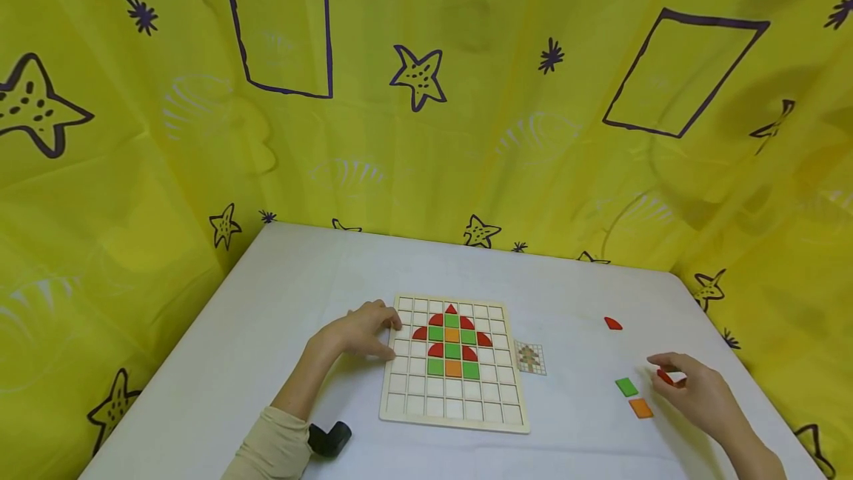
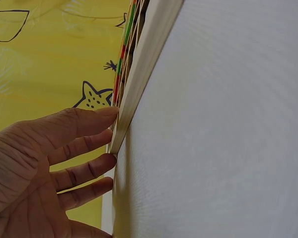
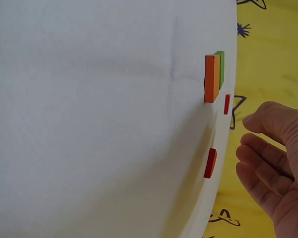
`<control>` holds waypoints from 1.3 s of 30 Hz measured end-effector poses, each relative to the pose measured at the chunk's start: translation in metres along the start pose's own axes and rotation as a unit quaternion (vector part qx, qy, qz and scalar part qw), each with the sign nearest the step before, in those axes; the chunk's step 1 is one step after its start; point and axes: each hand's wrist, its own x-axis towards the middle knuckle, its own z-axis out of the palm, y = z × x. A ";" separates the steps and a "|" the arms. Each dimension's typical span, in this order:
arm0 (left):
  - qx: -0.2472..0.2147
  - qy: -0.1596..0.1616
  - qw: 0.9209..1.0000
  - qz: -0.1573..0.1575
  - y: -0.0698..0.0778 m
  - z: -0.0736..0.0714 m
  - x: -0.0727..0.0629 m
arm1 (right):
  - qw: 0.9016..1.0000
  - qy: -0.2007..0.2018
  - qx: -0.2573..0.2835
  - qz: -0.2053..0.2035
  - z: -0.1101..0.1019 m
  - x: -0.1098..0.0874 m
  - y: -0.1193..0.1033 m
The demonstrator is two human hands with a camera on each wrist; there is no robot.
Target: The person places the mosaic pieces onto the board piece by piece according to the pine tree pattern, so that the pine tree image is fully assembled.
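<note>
A wooden grid board (image 1: 445,419) lies on the table, with red, green and orange pieces set in its cells in a tree-like shape. At its left edge my left hand (image 1: 363,330) rests with fingers spread; in the left wrist view, the hand's (image 2: 54,158) fingertips touch the board's side (image 2: 139,74). My right hand (image 1: 696,395) hovers over a red quarter-round piece (image 1: 664,377), and the right wrist view shows that red piece (image 3: 210,163) on the table, apart from the loosely bent fingers. Nothing is between them.
A green square (image 1: 626,387) and an orange square (image 1: 641,408) lie left of my right hand. Farther back is another red piece (image 1: 613,324). A small pattern card (image 1: 531,358) sits beside the board, and a black object (image 1: 329,439) lies near my left sleeve. Yellow curtain (image 1: 426,154) surrounds the table.
</note>
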 end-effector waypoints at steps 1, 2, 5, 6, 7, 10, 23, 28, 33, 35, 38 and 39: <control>0.000 0.000 1.000 0.000 0.000 0.000 0.000 | 1.000 0.001 -0.002 0.000 0.000 -0.001 0.002; 0.000 0.000 1.000 0.000 0.000 0.000 0.000 | 1.000 0.002 -0.004 -0.001 0.000 -0.001 0.004; -0.001 0.000 1.000 0.001 0.000 0.000 0.000 | 1.000 -0.004 -0.003 0.004 0.000 -0.003 0.009; -0.001 0.000 1.000 0.001 0.000 0.000 0.000 | 1.000 -0.009 -0.003 0.008 0.000 -0.003 0.011; -0.001 -0.001 1.000 0.001 0.000 0.000 0.000 | 1.000 -0.016 -0.002 0.013 -0.001 -0.003 0.012; -0.003 -0.002 1.000 0.000 -0.001 0.001 0.000 | 0.999 -0.038 -0.001 0.028 -0.002 -0.003 0.016; -0.003 0.001 1.000 0.000 0.000 0.001 0.002 | 0.997 -0.063 -0.007 0.034 0.001 0.001 0.024; 0.000 0.004 1.000 0.014 -0.001 -0.001 0.000 | 0.997 -0.072 -0.011 0.040 0.001 0.002 0.023; -0.002 0.003 1.000 0.014 -0.001 -0.001 -0.001 | 0.996 -0.079 -0.012 0.043 0.001 0.004 0.022; -0.001 0.004 1.000 0.013 -0.001 -0.001 -0.001 | 0.996 -0.082 -0.011 0.044 0.001 0.005 0.022; -0.002 0.004 1.000 0.010 0.000 -0.001 -0.001 | 0.995 -0.088 -0.007 0.047 0.001 0.006 0.021; -0.003 0.004 1.000 0.009 0.000 -0.001 -0.001 | 0.995 -0.091 -0.008 0.049 0.001 0.007 0.021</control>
